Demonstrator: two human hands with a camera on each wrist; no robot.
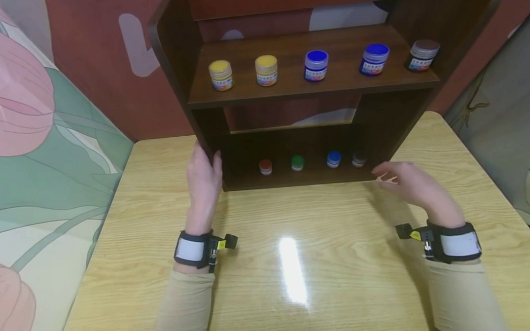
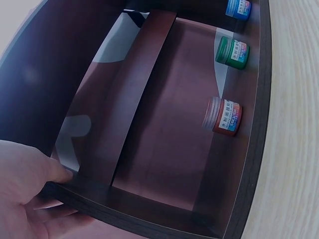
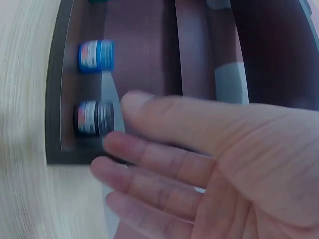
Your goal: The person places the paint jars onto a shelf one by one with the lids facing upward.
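A dark brown wooden shelf unit (image 1: 284,94) stands on the table against the wall. My left hand (image 1: 202,180) grips its left side panel, with the thumb inside and the fingers outside in the left wrist view. Beside the lower right corner is my right hand (image 1: 410,181), its fingers relaxed and holding nothing; whether a fingertip touches the panel I cannot tell. The lower level bears a red paint jar (image 2: 228,116), a green jar (image 2: 233,53), a blue jar (image 3: 95,56) and a black jar (image 3: 93,118).
On the upper level stand two yellow-lidded jars (image 1: 220,75), two blue-lidded jars (image 1: 316,66) and a dark-lidded jar (image 1: 422,55) by the right panel. The light wood table (image 1: 340,261) extends in front of the unit. A patterned wall (image 1: 96,69) rises behind it.
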